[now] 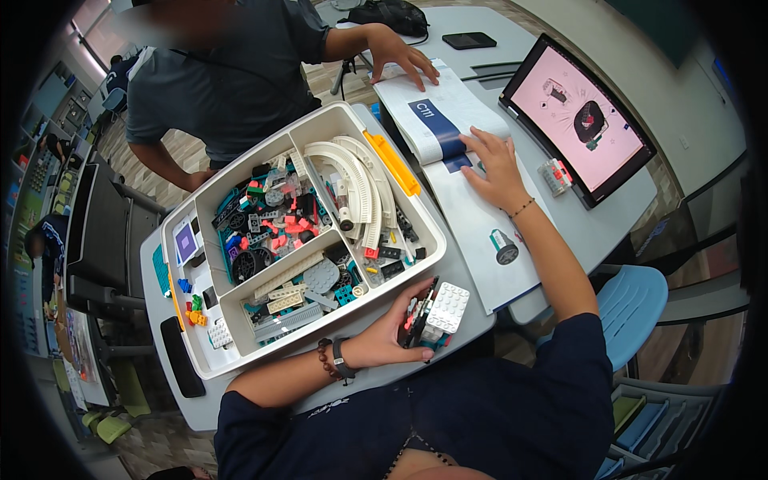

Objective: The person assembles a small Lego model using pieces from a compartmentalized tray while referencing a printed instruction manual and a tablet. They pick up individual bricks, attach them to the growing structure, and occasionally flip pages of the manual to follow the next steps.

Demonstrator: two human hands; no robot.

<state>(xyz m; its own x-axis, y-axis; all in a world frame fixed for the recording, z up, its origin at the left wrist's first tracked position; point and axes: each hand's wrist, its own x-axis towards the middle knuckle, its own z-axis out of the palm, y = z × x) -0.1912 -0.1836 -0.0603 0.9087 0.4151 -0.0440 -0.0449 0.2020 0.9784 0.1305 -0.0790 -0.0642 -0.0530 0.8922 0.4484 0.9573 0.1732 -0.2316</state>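
We're mid-build — left hand (384, 336) fingers clasp the brick model (432, 314) at lower centre; right hand (496, 164) fingers spread on the instruction booklet (464, 200) — next needs the matching piece.

A white sorting tray (200, 200) full of small building pieces sits on the grey counter (592, 232), with long curved white pieces (360, 180) and an orange bar (394, 164) in its far compartment. A tablet (578, 120) with a pink screen stands tilted at the right, a small red-and-white block (555, 176) just beside it. A black phone (469, 40) lies farther back. A blue chair (636, 308) stands under the counter's right edge.
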